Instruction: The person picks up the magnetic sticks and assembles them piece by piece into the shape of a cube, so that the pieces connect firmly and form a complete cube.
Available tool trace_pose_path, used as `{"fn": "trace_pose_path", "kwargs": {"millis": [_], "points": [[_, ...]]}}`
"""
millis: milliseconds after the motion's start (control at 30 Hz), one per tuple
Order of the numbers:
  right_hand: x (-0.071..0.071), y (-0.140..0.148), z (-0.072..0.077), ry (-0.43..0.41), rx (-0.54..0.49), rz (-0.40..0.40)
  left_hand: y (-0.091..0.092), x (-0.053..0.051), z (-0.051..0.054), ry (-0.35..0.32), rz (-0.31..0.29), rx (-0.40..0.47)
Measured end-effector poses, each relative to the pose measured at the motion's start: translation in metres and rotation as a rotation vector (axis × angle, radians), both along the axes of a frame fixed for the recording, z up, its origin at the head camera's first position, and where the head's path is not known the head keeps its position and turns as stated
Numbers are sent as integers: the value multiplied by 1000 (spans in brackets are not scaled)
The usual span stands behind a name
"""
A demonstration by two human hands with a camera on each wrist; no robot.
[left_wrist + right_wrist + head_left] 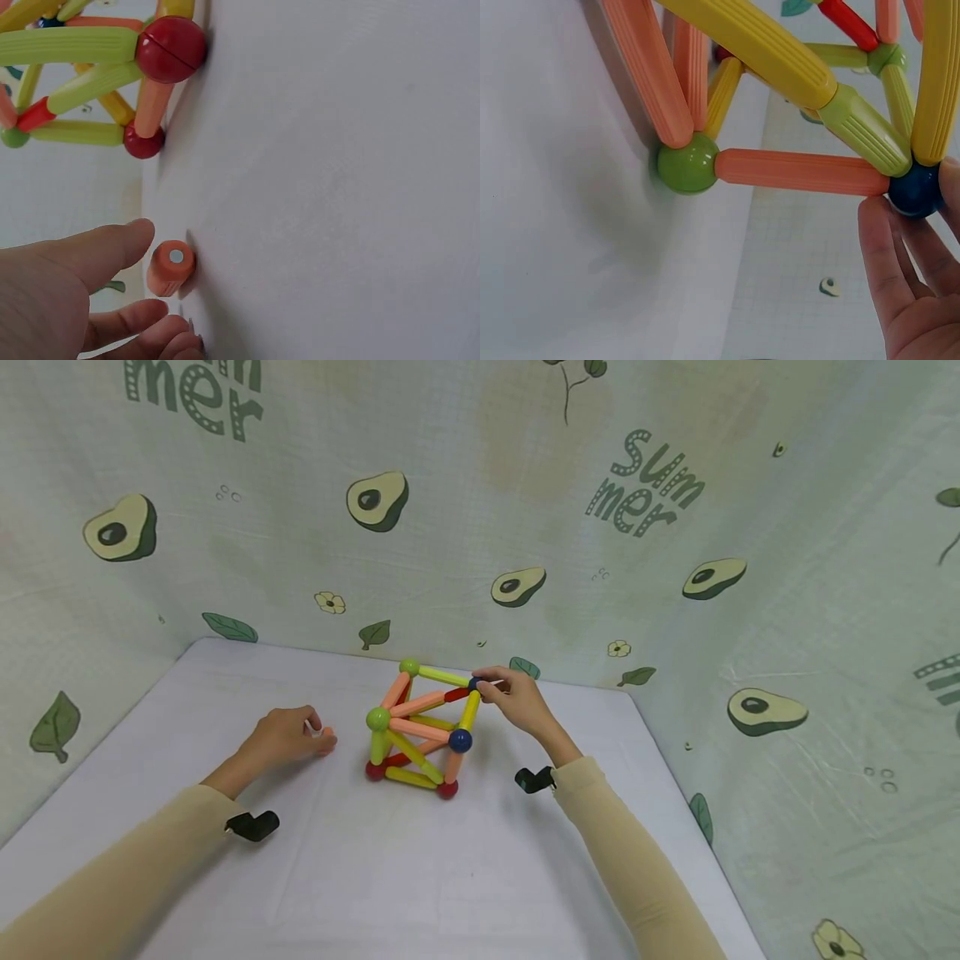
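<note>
A frame built of coloured rods and balls stands on the white table. At its upper right corner my right hand pinches a dark blue ball between thumb and fingers. Yellow, lime and salmon rods meet at that ball. To the left of the frame, my left hand is low over the table around a short orange rod. The left wrist view has the rod between thumb and fingers, with a gap beside the thumb; contact with the fingers is unclear.
White cloth covers the table, and a hanging cloth printed with avocados and leaves rises behind it and along the sides. Red balls form lower corners of the frame. A small black camera sits at each wrist.
</note>
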State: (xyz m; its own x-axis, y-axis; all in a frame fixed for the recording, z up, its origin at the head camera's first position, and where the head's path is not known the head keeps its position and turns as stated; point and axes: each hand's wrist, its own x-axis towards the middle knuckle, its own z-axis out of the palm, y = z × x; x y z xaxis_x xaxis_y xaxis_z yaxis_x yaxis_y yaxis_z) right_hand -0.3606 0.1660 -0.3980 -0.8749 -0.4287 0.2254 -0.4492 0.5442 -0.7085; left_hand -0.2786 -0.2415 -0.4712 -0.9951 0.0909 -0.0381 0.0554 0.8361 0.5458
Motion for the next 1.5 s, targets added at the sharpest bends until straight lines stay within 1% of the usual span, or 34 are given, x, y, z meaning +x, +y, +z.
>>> {"fn": "trace_pose_path", "kwargs": {"millis": [100,233,367,433,567,667,733,833,967,1100,1200,1267,1367,1433,1500], "points": [[0,0,0,-1,6,-3,1,0,-5,12,-6,3],[0,0,1,2,7,-3,3,3,-6,48,-19,7],[0,0,1,-2,2,-1,5,5,-4,84,-31,8],[0,0,0,-3,1,-2,6,5,-3,112,-36,9],[0,1,1,-1,1,-6,7,6,1,188,-42,18],[0,0,1,-2,1,-5,7,6,8,241,-48,30],[1,0,1,-4,-2,-3,8,7,16,262,-51,41],[1,0,1,-3,-6,-3,11,7,32,286,-63,58],[0,-1,0,0,-7,-1,20,10,58,334,-77,73],[-1,0,-1,0,-4,-3,39,8,84,399,-98,85],[-2,1,-1,-3,-7,-5,58,3,102,415,-133,88],[-2,1,-1,-3,-9,-3,72,0,112,410,-163,90],[-2,2,-2,-5,-13,4,91,-5,123,373,-212,109],[-3,2,-3,-7,-13,8,103,-9,129,346,-238,120],[-3,2,-3,-10,-14,8,114,-13,132,321,-259,125]]}}
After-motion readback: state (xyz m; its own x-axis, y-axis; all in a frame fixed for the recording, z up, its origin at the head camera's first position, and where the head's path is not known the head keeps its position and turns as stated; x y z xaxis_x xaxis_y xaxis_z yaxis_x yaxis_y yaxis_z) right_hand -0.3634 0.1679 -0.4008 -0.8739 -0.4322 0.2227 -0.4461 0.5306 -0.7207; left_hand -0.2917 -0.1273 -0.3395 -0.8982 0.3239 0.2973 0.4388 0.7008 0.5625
